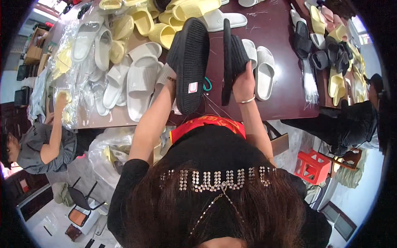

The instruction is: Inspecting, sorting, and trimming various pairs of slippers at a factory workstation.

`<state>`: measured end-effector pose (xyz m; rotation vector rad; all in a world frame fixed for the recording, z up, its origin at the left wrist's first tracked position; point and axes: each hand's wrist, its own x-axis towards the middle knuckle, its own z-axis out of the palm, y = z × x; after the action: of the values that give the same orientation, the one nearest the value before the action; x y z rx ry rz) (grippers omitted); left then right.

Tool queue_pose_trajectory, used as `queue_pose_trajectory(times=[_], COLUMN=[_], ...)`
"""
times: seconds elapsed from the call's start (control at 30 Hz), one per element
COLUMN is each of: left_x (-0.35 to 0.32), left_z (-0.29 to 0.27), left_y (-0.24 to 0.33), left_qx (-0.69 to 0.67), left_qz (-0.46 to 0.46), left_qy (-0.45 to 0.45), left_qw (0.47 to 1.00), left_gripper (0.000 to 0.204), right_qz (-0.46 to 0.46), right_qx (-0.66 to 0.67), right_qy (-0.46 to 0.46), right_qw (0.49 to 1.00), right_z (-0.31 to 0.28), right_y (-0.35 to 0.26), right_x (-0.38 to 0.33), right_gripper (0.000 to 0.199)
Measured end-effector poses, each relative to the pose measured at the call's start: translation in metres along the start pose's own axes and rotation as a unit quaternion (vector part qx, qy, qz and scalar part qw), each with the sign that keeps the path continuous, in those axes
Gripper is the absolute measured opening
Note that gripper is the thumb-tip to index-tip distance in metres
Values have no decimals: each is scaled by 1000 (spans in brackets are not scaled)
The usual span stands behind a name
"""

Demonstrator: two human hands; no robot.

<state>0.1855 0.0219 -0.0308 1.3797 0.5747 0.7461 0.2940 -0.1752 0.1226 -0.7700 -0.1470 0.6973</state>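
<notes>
I hold up two black slippers over the table [285, 82], one in each hand. My left hand [170, 82] grips the left black slipper [192, 62], whose ribbed sole faces me with a small white label near the heel; the fingers are mostly hidden behind it. A green loop [207, 84] shows at that slipper's edge. My right hand [244, 85] is closed on the other black slipper [234, 58], which stands edge-on, sole to the left. Pale grey slippers [264, 72] lie just beyond my right hand, and more grey ones [141, 82] sit beside my left forearm.
Yellow slippers [142, 20] are heaped at the far left, with clear plastic bags [84, 82] nearby. More slippers [337, 84] fill another table at right. One person [45, 144] works at left, another [351, 124] at right. A red stool [313, 166] stands behind.
</notes>
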Motion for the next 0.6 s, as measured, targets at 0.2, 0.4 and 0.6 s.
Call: queue_pose_trajectory(times=[0.2,0.4,0.6], left_x=[-15,-22,-39], left_z=[41,36,53], left_y=[88,111,117], left_qx=[-21,156,297], left_qz=[-1,49,162], left_qy=[9,11,26], left_qw=[1000,987,941], left_gripper=[50,59,63], right_qz=[28,35,-204], right_qx=[-26,-101,-507], right_qy=[-11,12,-26], right_qw=[999,994,837], right_z=[-24,-11,-10], right_y=[-11,-2,27], right_x=[0,-2,-13], right_gripper=[28,32,38])
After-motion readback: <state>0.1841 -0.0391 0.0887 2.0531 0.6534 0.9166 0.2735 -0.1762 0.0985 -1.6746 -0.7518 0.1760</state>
